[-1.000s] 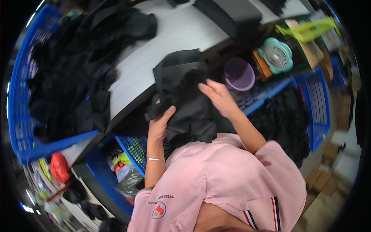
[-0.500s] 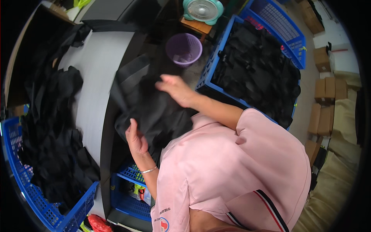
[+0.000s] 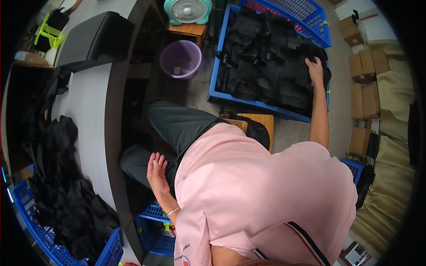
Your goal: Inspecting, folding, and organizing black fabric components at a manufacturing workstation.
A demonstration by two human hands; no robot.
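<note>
My right hand (image 3: 315, 72) reaches into a large blue crate (image 3: 214, 84) and rests at the right side of its load, thumb and fingers curled on a black fabric piece (image 3: 288, 73). Many similar black pieces fill that crate, flat parts and straps overlapping, and the edges of the held one blend into them. My left hand (image 3: 158, 174) hangs open and empty by my knee, fingers extended and palm partly showing. A silver bangle (image 3: 173, 211) circles that wrist. Dark trousers (image 3: 182, 119) cover my legs beside the worktable.
To the left, a pale worktable (image 3: 91, 119) carries a long heap of black fabric pieces (image 3: 66, 190), spilling into another blue crate (image 3: 42, 239). A purple basket (image 3: 181, 44) and a teal fan (image 3: 188, 9) on a wooden stool stand ahead. Cardboard boxes (image 3: 364, 95) line the right.
The black fabric piece over my lap is gone from there. My right hand has swung right to the crate, my left hand is now empty, and my body and view have turned right.
</note>
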